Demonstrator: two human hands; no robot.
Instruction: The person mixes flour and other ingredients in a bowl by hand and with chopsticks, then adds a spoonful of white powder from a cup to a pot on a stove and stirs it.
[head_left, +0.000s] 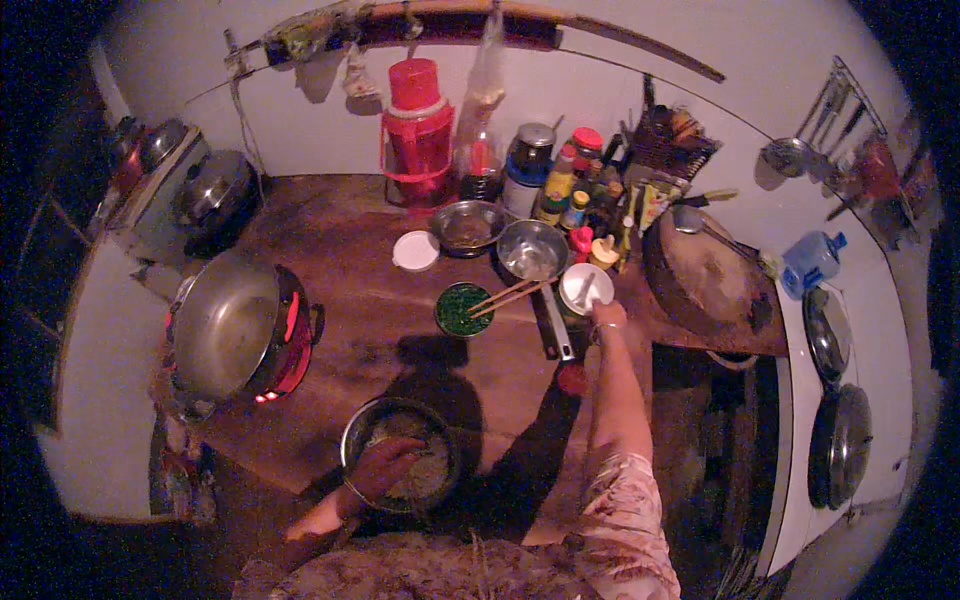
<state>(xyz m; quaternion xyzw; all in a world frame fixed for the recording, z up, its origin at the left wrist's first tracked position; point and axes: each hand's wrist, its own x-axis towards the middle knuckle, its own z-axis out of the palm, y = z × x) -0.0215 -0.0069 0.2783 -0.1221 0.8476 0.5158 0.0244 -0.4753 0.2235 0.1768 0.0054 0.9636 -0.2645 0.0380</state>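
My right hand (609, 313) reaches forward to a round white tub (576, 306). Its fingers grip the handle of a small spoon (587, 283) that dips into the white contents. Closer to me, my left hand (390, 459) is over a metal bowl (346, 442) holding a pale mass, which looks like dough or batter. Whether those fingers hold anything is too blurred to tell. A small bowl of chopped greens (453, 309) stands left of the tub. A pair of wooden chopsticks (510, 298) rests from it toward a metal saucepan (517, 255).
A large metal pot (225, 330) sits on a red-lit cooker (296, 352) at left. A white lid (416, 250) and a metal dish (469, 221) lie behind the greens. Seasoning bottles (559, 187) and a red thermos (416, 135) line the wall. A round chopping board (697, 277) is at right.
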